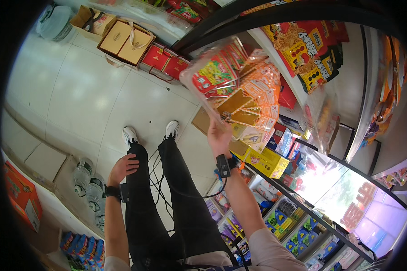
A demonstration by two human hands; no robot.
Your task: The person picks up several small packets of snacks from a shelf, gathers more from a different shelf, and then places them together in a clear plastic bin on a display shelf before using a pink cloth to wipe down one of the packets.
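Note:
My right hand (219, 135) is at the near edge of a clear plastic tray (198, 93) on a shelf. Its fingers are partly hidden behind the tray's edge, so its grip does not show for certain. Inside the tray lie red and green snack packets (215, 74) and a fan of orange-and-white snack packets (259, 91). Just below, a yellow carton (264, 161) stands beside my right wrist. My left hand (123, 168) rests over my left thigh, fingers spread a little, holding nothing. Each wrist wears a dark strapped device.
Gift boxes and paper bags (125, 42) line the floor by the far shelf. Large water bottles (83, 176) stand at the left. Noodle snack bags (308, 50) fill the upper right shelf. Shelves of small goods (285, 216) run along the lower right. Black cables (159, 183) hang between my legs.

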